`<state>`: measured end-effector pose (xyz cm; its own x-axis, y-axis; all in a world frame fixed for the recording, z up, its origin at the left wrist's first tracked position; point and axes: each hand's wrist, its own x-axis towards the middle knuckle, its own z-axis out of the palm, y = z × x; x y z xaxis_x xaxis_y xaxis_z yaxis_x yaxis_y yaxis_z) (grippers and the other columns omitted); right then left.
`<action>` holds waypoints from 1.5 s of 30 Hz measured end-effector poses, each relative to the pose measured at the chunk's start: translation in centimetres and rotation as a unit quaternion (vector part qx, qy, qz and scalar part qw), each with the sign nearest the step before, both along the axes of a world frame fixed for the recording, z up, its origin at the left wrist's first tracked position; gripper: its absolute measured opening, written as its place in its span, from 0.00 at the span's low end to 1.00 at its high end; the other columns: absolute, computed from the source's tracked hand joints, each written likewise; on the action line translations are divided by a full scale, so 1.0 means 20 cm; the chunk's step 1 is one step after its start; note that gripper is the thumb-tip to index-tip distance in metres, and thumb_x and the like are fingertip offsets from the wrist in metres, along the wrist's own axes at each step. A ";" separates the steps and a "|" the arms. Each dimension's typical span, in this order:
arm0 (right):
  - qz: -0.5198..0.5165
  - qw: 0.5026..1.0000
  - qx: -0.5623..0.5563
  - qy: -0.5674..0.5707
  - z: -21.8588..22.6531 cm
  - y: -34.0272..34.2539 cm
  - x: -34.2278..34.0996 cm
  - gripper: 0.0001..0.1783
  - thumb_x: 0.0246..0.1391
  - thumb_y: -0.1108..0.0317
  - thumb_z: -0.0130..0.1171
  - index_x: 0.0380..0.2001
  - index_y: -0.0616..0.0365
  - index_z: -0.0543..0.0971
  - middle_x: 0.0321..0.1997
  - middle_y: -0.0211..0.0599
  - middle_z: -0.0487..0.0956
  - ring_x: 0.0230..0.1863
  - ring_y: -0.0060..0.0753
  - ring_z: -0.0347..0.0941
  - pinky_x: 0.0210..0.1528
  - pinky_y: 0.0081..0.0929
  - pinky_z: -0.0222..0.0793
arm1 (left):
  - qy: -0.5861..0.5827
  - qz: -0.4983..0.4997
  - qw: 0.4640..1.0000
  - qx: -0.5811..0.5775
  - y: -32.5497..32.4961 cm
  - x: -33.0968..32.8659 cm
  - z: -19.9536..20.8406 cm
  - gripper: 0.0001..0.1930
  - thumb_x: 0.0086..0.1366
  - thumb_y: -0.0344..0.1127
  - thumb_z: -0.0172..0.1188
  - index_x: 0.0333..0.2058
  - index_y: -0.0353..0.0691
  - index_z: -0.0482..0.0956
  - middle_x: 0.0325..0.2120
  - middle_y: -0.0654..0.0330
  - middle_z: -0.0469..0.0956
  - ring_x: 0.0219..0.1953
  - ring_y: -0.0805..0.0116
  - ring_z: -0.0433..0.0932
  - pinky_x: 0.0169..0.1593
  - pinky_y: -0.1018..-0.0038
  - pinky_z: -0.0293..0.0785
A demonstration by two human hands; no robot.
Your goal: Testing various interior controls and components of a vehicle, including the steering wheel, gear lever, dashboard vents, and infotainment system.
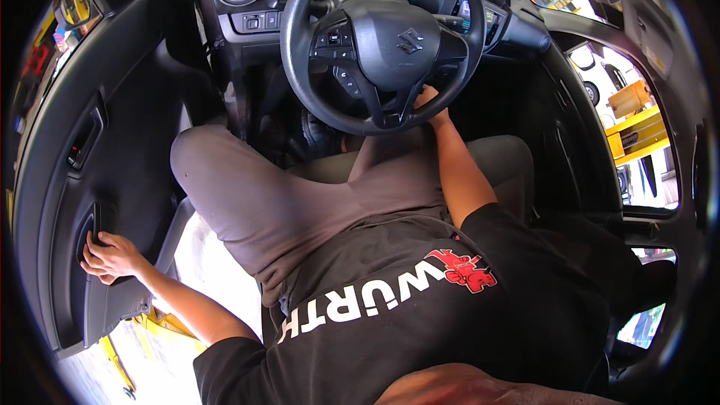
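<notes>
Through the head camera I looked down into a car's driving position, and what I minded most was the door panel (pixel 139 157) on the person's left. The left hand (pixel 112 257) lay right against it, at the pull pocket (pixel 88 225), its fingers half curled toward the recess; how firmly they bore on it, I could not tell. That pocket's long axis ran fore and aft along the door, so the hand met it crosswise from the inboard side, and I judged that a sideways pull or push would suit it better than one along its length. The inner door handle (pixel 84 141) sat farther forward, apart from the fingertips. The door stood open, bright floor (pixel 206 255) showing between it and the left thigh (pixel 232 180). The right hand (pixel 432 105) was well away from all this, at the lower right of the steering wheel (pixel 295 37); part of it was hidden there, so I could not tell whether it gripped anything. The left was plainly nearer the door.
</notes>
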<state>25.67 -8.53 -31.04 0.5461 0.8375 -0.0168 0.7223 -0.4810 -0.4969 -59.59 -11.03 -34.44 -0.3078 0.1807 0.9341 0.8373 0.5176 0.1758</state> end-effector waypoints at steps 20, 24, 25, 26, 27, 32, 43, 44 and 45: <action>0.195 0.935 0.186 0.230 -0.24 0.04 0.27 0.18 0.63 0.61 0.62 0.48 0.66 0.83 0.41 0.33 0.86 0.41 0.24 0.80 0.47 0.28 0.76 | -0.118 0.041 0.992 -0.027 -0.03 0.26 0.20 0.14 0.65 0.48 0.60 0.48 0.61 0.85 0.57 0.66 0.76 0.73 0.54 0.60 0.64 0.43 0.55; 0.321 0.909 0.263 0.021 -0.27 0.04 0.50 0.11 0.59 0.69 0.61 0.43 0.60 0.85 0.41 0.44 0.86 0.44 0.44 0.84 0.52 0.36 0.78 | -0.136 0.003 0.991 -0.013 0.03 0.32 0.18 0.16 0.68 0.48 0.56 0.51 0.57 0.83 0.60 0.63 0.73 0.74 0.51 0.56 0.66 0.45 0.54; 0.326 0.907 0.264 0.029 -0.28 0.05 0.46 0.11 0.59 0.69 0.61 0.43 0.60 0.85 0.41 0.44 0.86 0.44 0.44 0.84 0.52 0.36 0.78 | -0.130 0.010 0.991 -0.013 0.02 0.31 0.18 0.16 0.68 0.48 0.56 0.51 0.57 0.83 0.60 0.63 0.73 0.74 0.51 0.56 0.66 0.45 0.54; 0.305 0.924 0.230 -0.011 -0.26 0.05 0.41 0.10 0.58 0.70 0.60 0.41 0.59 0.85 0.40 0.46 0.86 0.44 0.49 0.83 0.52 0.39 0.79 | -0.130 0.015 0.991 -0.019 -0.01 0.29 0.17 0.16 0.68 0.48 0.56 0.51 0.57 0.83 0.60 0.62 0.73 0.75 0.52 0.56 0.66 0.45 0.53; 0.283 0.938 0.194 -0.051 -0.25 0.05 0.35 0.09 0.57 0.72 0.60 0.40 0.58 0.85 0.40 0.48 0.86 0.45 0.54 0.83 0.53 0.41 0.79 | -0.130 0.020 0.991 -0.025 -0.04 0.28 0.17 0.16 0.68 0.48 0.56 0.52 0.56 0.83 0.60 0.62 0.73 0.75 0.52 0.55 0.66 0.45 0.53; 0.361 0.888 0.217 -0.184 -0.24 0.05 0.37 0.10 0.58 0.71 0.60 0.40 0.60 0.85 0.41 0.50 0.85 0.46 0.55 0.83 0.51 0.42 0.79 | -0.130 0.022 0.991 -0.028 -0.05 0.28 0.18 0.17 0.68 0.48 0.56 0.52 0.56 0.82 0.61 0.62 0.72 0.75 0.52 0.55 0.67 0.45 0.52; -0.129 0.826 0.399 0.376 0.01 -0.05 0.14 0.15 0.64 0.66 0.57 0.45 0.66 0.83 0.43 0.46 0.84 0.42 0.39 0.82 0.49 0.38 0.77 | -0.168 0.056 0.982 -0.066 -0.12 0.28 0.26 0.17 0.64 0.49 0.62 0.52 0.59 0.84 0.59 0.65 0.75 0.71 0.54 0.61 0.65 0.43 0.54; -0.164 0.819 0.447 0.321 0.26 -0.11 -0.01 0.18 0.65 0.62 0.57 0.45 0.67 0.83 0.42 0.37 0.83 0.41 0.32 0.78 0.46 0.35 0.75 | -0.191 0.043 0.980 -0.041 -0.11 0.28 0.31 0.18 0.64 0.49 0.62 0.52 0.59 0.84 0.59 0.63 0.75 0.70 0.54 0.63 0.65 0.43 0.54; -0.173 0.823 0.507 0.188 0.38 -0.16 0.11 0.16 0.64 0.61 0.57 0.41 0.65 0.82 0.37 0.35 0.81 0.34 0.29 0.75 0.40 0.31 0.73 | -0.216 0.016 0.976 -0.015 -0.04 0.30 0.35 0.18 0.64 0.49 0.63 0.52 0.59 0.84 0.58 0.62 0.75 0.68 0.54 0.65 0.66 0.43 0.53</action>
<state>27.96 -11.76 -23.47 0.8713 0.3201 0.3720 0.3321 0.1736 -0.9271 -53.60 -11.86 -27.47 -0.6778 0.1896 0.7104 0.6718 0.5523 0.4935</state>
